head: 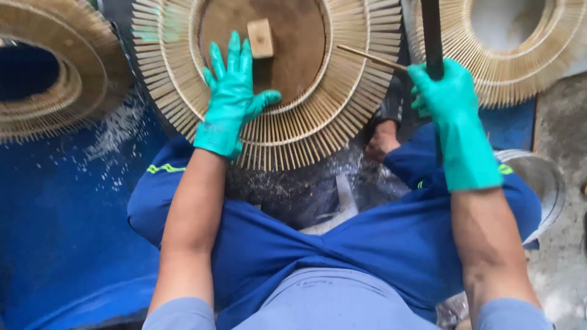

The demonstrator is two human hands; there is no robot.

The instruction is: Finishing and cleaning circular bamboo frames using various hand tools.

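Blue-trousered knees (342, 244) nearest, straddling round ring of radiating bamboo slats (306, 128). Left hand (229, 101) spread flat on near rim; right hand (446, 91) gripping black rod (431, 36) and loose slat (370, 57). Ring nearly filled.

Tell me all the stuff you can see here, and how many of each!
stick rings: 3, tan, flat rings of thin sticks; middle one under the left hand, one at far left, one at top right
disc: 1, brown, inside the middle ring
block: 1, light wood, on the disc
loose stick: 1, tan, lying slanted over the middle ring's right side
rod: 1, black, upright, gripped by the right hand
bucket: 1, grey, at right by the knee
mat: 1, blue, dusted with pale shavings, at left
trousers: 1 pair, blue
left hand: 1, green glove, flat on the middle ring
right hand: 1, green glove, closed round the rod
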